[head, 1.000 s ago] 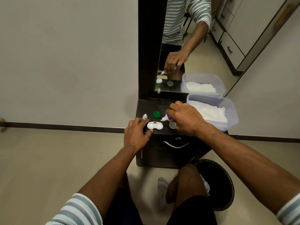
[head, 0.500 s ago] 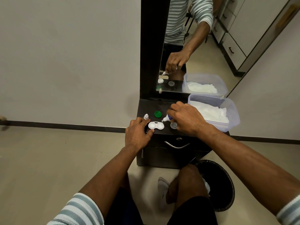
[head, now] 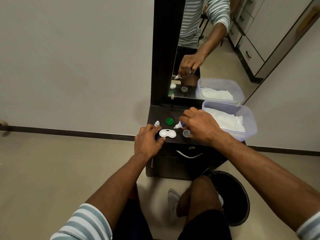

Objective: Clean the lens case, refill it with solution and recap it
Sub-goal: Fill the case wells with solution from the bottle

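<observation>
Lens case: white plastic double-well lens case (head: 167,133), glossy, uncapped, near edge of dark matte worktop (head: 195,142).
Caps: green ribbed round cap (head: 169,121) far; clear round cap (head: 186,133) right.
Bottle: small white squeeze bottle (head: 180,125); blue label unreadable.
Left hand (head: 147,142): fingers loosely spread, steadying case.
Right hand (head: 201,126): curled around bottle, nozzle tilted towards case.
</observation>
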